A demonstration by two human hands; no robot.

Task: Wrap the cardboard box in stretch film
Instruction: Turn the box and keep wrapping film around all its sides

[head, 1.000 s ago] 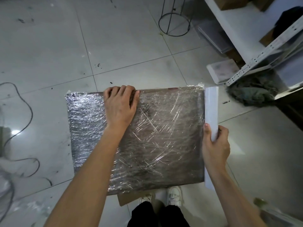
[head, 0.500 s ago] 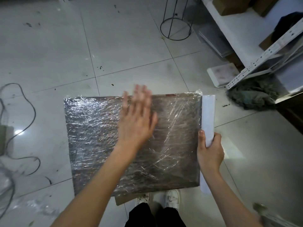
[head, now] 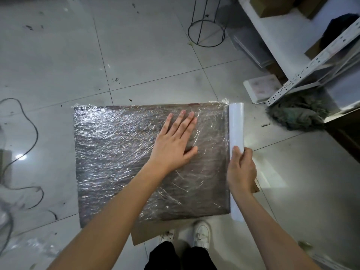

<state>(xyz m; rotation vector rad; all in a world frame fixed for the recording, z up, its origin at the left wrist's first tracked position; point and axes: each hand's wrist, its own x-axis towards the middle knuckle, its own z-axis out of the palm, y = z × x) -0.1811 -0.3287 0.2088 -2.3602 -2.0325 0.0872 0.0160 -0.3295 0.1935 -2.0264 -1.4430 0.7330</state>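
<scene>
The cardboard box (head: 116,162) fills the middle of the view, its top face covered in shiny, wrinkled stretch film. My left hand (head: 173,145) lies flat on the right half of that face, fingers straight and spread. Along the box's right edge stands the white roll of stretch film (head: 236,129), running from the far corner to the near corner. My right hand (head: 241,170) grips the roll around its middle, fingers curled round it. Film runs from the roll straight onto the box.
A tiled floor (head: 146,45) lies all around. A black wire stand (head: 206,34) is at the back, white metal shelving (head: 303,75) and a grey mop head (head: 298,114) at the right. Cables (head: 29,133) trail at the left. My feet (head: 185,236) and a cardboard piece (head: 142,234) are below the box.
My left hand let go of the box's far edge, lifted, and came down flat on the film further right. My right hand kept its grip on the roll.
</scene>
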